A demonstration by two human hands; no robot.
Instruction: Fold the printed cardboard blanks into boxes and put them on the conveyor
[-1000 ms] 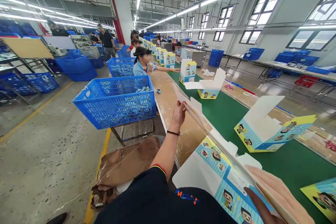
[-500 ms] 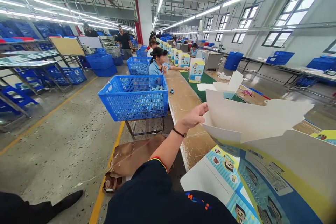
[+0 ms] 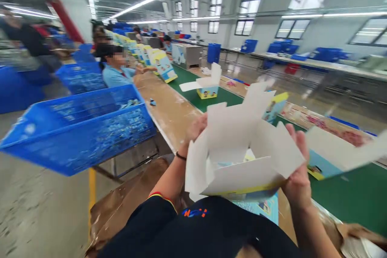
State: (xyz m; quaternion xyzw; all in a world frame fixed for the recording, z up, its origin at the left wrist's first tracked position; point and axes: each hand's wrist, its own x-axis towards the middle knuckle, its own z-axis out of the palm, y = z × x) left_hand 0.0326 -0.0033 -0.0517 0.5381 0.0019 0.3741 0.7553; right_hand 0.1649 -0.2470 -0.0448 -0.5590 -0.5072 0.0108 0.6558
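Note:
Both my hands hold up an open-topped printed cardboard carton [image 3: 242, 157], its white inner walls and upright flaps facing me. My left hand [image 3: 196, 129] grips its left side, partly hidden behind a flap. My right hand [image 3: 298, 173] grips the right side, with its fingers curling over the rim. Beneath the carton, a blue printed cardboard panel [image 3: 261, 207] shows above my dark sleeve. Another open carton [image 3: 328, 155] sits to the right on the green conveyor belt [image 3: 347, 197], and a third carton [image 3: 208, 92] stands farther along.
A blue plastic basket [image 3: 78, 131] holding blue items stands left of the wooden bench [image 3: 171, 113]. A co-worker [image 3: 116, 72] sits beyond it, and upright cartons [image 3: 161, 64] line the belt. Brown paper [image 3: 121, 197] lies below my left arm. Blue crates and long tables stand farther right.
My left hand has joined my right on the carton, now raised in front of me with its open top facing me. The view has swung left and is blurred.

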